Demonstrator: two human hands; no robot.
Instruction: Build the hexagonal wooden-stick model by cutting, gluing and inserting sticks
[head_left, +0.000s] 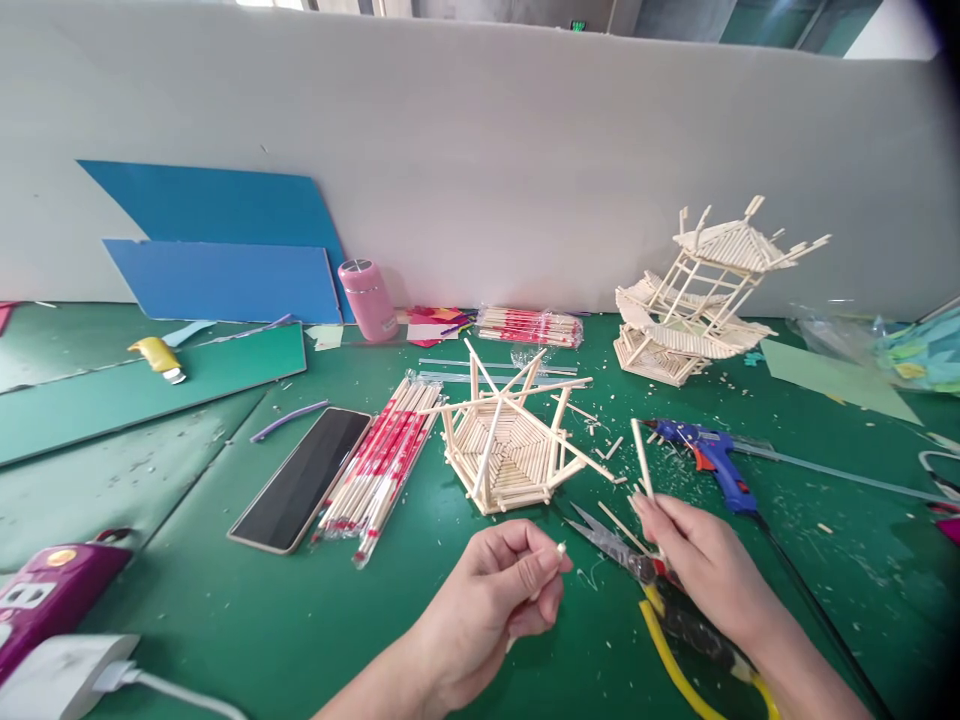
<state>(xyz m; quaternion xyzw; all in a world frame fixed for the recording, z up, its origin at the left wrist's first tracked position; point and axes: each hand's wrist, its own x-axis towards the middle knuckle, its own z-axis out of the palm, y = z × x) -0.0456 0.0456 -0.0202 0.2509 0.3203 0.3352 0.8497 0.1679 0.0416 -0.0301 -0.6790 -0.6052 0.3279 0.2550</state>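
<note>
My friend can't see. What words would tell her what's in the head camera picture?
Two bare hands work over a green table: the left hand pinches a short wooden stick, the right hand holds a longer stick upright. Just beyond them sits a half-built hexagonal stick model, with wrapped chopsticks, a blue glue gun and a finished stick pavilion nearby.

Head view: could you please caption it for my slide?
Both hands pinch short wooden sticks beside a hexagonal stick model.

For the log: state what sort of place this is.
Probably a craft or model-making workbench: a green cutting mat, a blue glue gun, packs of wooden sticks and a finished stick pavilion model.
</note>
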